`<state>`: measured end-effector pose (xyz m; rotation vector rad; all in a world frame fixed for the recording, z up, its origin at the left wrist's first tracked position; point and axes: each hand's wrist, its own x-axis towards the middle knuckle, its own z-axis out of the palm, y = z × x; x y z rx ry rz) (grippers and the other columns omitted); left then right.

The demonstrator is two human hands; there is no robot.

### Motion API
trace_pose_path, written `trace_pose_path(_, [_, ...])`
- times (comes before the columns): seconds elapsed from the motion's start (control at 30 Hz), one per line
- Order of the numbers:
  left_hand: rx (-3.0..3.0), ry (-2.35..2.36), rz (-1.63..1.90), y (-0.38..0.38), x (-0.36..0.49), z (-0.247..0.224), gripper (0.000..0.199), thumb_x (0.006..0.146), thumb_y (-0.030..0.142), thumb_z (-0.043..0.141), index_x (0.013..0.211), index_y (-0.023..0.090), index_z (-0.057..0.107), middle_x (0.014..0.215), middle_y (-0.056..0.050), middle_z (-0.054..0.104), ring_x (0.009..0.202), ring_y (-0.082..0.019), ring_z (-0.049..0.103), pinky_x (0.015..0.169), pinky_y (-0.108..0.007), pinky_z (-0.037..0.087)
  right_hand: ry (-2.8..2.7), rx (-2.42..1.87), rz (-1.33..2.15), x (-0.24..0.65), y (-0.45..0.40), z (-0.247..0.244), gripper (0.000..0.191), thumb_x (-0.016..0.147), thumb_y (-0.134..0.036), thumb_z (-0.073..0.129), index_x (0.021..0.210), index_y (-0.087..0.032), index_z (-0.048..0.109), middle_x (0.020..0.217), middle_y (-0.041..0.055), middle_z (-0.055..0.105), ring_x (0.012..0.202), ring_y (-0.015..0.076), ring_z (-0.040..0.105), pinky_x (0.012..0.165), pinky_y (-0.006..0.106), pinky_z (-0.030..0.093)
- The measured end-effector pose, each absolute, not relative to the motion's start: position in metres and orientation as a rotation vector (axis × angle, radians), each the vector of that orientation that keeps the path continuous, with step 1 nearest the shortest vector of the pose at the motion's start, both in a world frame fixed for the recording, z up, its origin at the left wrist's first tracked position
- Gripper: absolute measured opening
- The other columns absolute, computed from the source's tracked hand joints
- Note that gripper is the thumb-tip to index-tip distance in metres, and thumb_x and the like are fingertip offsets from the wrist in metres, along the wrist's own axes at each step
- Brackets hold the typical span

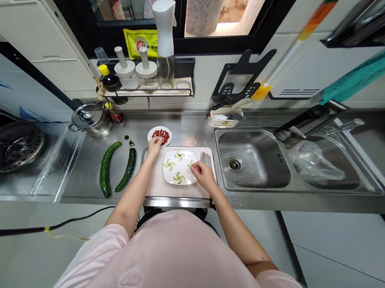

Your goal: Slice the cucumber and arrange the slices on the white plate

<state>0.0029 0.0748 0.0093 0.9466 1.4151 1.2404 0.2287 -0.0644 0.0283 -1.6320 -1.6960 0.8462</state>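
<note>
My left hand (154, 147) reaches to the front edge of a small white plate (168, 141) of red chopped pieces (160, 134). Its fingertips are pinched together at the pieces; what they hold is too small to tell. Over the right edge of a squarish white plate (172, 174) is my right hand (203, 175), fingers closed, contents hidden. Green cucumber slices lie on that plate in several pinwheels (178, 178), and the far one (179, 154) has red at its centre. Beneath is a pale cutting board (155, 184), with a knife blade (206, 158) on its right side.
Two cucumbers (105, 171) and cut end pieces (131, 143) lie on the steel counter to the left. A lidded pot (90, 120) stands behind them. On the right are a sink (256, 164) and a utensil box (222, 121). A condiment rack (169, 91) hangs behind.
</note>
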Motion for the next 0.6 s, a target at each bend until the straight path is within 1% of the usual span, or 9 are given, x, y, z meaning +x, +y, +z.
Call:
trace_pose_path(0.13, [1.112,1.419,1.176,0.049,0.014,0.024,0.022,0.079,0.036,0.056,0.082,0.015,0.063,0.085,-0.005,0.068,0.083,-0.016,0.060,0.077,-0.027,0.046,-1.725,-1.628,0.810,0.225,-0.053,0.038,0.016,0.081,-0.034,0.051,0.076,-0.021,0.057,0.067,-0.0004,0.055,0.064,0.0143,0.049,0.060,0.024,0.035])
trace_pose_path(0.33, [1.710,1.518,0.934,0.012,0.022,0.056,0.020,0.086,0.031,0.049,0.086,0.018,0.063,0.093,-0.003,0.066,0.090,-0.015,0.057,0.082,-0.025,0.043,-1.784,-1.553,0.746,0.216,-0.037,0.063,0.019,0.083,-0.034,0.048,0.083,-0.020,0.061,0.071,0.0014,0.058,0.068,0.0151,0.051,0.063,0.025,0.036])
trace_pose_path(0.43, [1.946,1.496,0.819,0.000,0.022,0.071,0.022,0.089,0.032,0.046,0.085,0.018,0.063,0.091,-0.003,0.063,0.091,-0.016,0.055,0.085,-0.027,0.041,-1.808,-1.509,0.722,0.211,-0.032,0.076,0.022,0.085,-0.035,0.047,0.087,-0.019,0.062,0.075,0.0024,0.059,0.071,0.0155,0.052,0.066,0.025,0.037])
trace_pose_path(0.6, [2.154,1.458,0.717,-0.014,0.024,0.086,0.022,0.090,0.031,0.044,0.088,0.019,0.062,0.095,-0.005,0.061,0.096,-0.018,0.051,0.087,-0.029,0.039,-1.860,-1.423,0.709,0.205,-0.029,0.088,0.017,0.085,-0.031,0.049,0.087,-0.019,0.061,0.079,0.0029,0.060,0.075,0.0157,0.053,0.069,0.024,0.038])
